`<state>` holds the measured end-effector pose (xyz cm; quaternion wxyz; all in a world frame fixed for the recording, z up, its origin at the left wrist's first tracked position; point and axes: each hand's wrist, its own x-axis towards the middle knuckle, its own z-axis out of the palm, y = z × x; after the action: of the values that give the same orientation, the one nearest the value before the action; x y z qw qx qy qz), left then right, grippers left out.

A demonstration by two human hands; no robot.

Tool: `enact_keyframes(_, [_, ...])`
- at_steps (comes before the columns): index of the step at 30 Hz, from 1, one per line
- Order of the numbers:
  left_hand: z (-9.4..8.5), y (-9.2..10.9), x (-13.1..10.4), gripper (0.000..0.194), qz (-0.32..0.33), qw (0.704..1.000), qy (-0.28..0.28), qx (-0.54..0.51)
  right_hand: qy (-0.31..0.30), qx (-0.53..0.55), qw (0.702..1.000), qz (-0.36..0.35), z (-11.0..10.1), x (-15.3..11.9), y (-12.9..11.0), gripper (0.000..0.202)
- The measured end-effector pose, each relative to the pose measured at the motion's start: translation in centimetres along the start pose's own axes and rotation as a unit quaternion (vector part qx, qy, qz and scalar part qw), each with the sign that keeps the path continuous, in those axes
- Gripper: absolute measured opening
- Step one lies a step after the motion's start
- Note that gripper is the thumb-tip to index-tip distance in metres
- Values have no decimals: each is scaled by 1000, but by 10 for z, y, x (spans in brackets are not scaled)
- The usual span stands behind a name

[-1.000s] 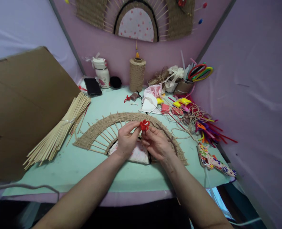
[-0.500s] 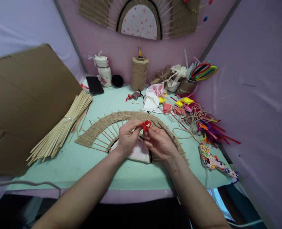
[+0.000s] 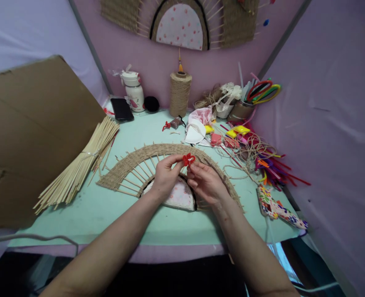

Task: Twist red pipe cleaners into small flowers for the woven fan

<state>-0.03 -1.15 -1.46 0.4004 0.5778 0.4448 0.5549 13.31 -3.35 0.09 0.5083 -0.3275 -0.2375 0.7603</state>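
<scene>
Between the fingertips of my left hand (image 3: 167, 175) and my right hand (image 3: 207, 181) is a small red pipe-cleaner flower (image 3: 188, 160). Both hands pinch it, the left at its left edge, the right from below on the right. Beneath them on the table lies a fan-shaped weaving (image 3: 123, 169) of twine on thin sticks. Its half-round centre (image 3: 179, 196) is white with pink spots and edged in black. My forearms and hands hide part of the weaving's middle and right side.
Bundled thin sticks (image 3: 77, 165) lean by a cardboard sheet (image 3: 37, 136) on the left. A twine spool (image 3: 180, 95), bottle (image 3: 134, 93) and phone (image 3: 122, 109) stand or lie behind. Pipe cleaners (image 3: 281, 173), scissors (image 3: 264, 91) and a patterned glue gun (image 3: 277, 208) are on the right.
The red flower has turned slightly between my fingers, and its petals now look more spread. My hands stay in nearly the same place.
</scene>
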Motion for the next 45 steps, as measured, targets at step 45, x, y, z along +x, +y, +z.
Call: enact_keyframes(45, [-7, 4, 5, 16, 117, 975, -124, 144, 112, -361, 900, -218, -19, 4, -8, 14])
